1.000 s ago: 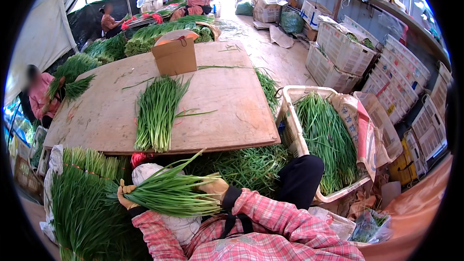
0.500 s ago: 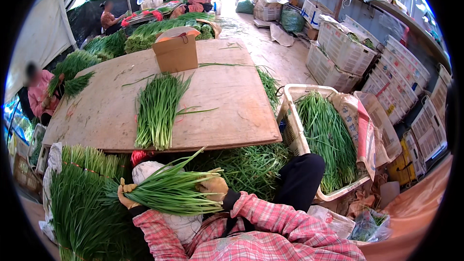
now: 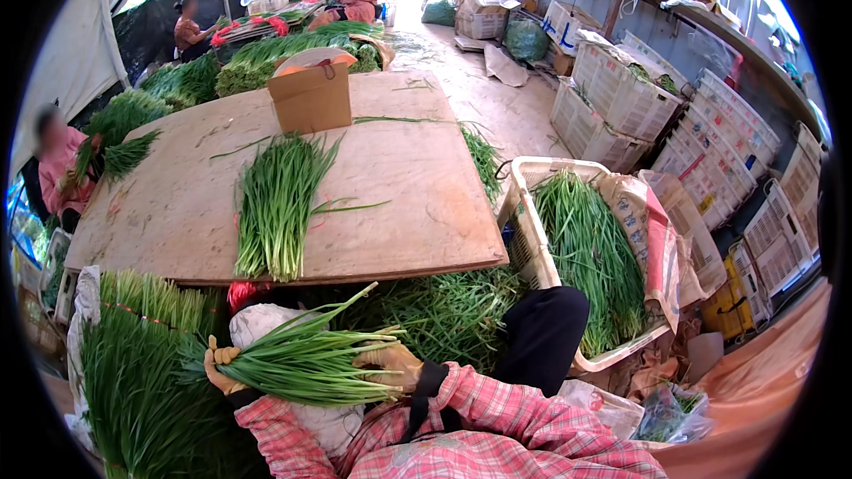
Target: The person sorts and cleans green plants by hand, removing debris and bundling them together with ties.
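Note:
Across my lap lies a loose bunch of garlic chives (image 3: 306, 362), long green leaves with paler stalk ends pointing right. My left hand (image 3: 224, 367), in a tan glove, is closed round its leafy end. Near the stalk ends my right hand (image 3: 392, 365), also gloved, grips the bunch from the right; part of its fingers is hidden by the stalks. Another bunch of chives (image 3: 284, 208) rests on the wooden board table (image 3: 417, 204) ahead of me. Beside my left arm stands a large stack of tied chives (image 3: 146, 372).
A cardboard box (image 3: 311, 99) sits at the table's far side. To my right is a cream plastic crate (image 3: 525, 213) filled with chives. Loose leaves (image 3: 444, 310) lie below the table edge. Stacked crates (image 3: 626, 98) line the right wall. Another person (image 3: 64, 164) handles chives at the left.
Both hands keep their hold on the bunch of chives, with little movement between them. The whole view has shifted slightly, so the scene sits a bit farther left.

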`<state>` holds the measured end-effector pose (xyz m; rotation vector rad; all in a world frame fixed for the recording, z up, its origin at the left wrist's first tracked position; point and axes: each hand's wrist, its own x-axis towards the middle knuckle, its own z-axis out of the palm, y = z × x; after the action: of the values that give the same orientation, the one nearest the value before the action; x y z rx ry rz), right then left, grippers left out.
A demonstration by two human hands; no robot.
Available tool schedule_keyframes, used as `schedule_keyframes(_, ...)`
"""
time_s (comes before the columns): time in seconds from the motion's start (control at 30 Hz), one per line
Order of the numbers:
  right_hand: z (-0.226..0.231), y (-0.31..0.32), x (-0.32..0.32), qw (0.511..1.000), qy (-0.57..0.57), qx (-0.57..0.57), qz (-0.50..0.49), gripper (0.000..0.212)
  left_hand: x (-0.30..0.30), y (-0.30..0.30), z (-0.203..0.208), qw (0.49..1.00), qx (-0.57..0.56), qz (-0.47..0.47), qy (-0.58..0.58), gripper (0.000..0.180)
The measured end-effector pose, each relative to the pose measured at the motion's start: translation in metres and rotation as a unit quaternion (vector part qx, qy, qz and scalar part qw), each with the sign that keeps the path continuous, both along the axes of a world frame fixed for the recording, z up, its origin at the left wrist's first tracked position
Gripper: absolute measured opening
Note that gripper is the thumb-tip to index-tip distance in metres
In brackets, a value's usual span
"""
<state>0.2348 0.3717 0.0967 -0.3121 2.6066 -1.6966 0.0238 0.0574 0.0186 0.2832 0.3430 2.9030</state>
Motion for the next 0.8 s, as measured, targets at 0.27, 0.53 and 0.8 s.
schedule_keyframes(0.27,0.03,-0.013,0.007,0.94,-0.201,-0.272,-0.051,0.023,-0.004,-0.009,-0.004,0.993,0.03,0.006,-0.111,0.036)
schedule_keyframes(0.53,0.005,0.001,0.021,0.987,0.119,0.104,-0.033,0.025,0.002,-0.006,0.023,0.986,0.015,0.04,-0.164,0.035)
schedule_keyframes(0.8,-0.023,0.046,0.058,0.984,0.005,0.169,-0.052,0.02,0.0,0.001,0.028,0.978,-0.014,0.066,-0.195,0.036)
